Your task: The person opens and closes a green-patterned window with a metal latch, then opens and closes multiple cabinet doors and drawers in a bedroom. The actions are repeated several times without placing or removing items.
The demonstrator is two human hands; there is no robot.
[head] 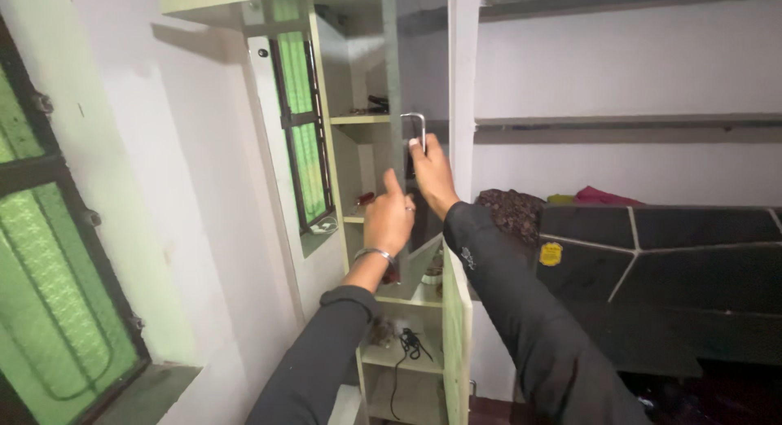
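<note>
A tall pale-green cupboard (346, 120) stands against the wall with its upper door (393, 83) swung edge-on toward me. My right hand (432, 174) grips the metal handle (417, 128) on that door. My left hand (388, 217), with a metal bangle on the wrist, rests against the door's edge just below, thumb raised. Both arms are in black sleeves. The lower door (456, 327) stands open too.
Inside, the shelves hold small items and a black cable (405, 343). A green patterned window (45, 295) is at the left. At the right sits a dark headboard (660, 262) with cloth (599, 196) piled behind it. Wall ledges run above.
</note>
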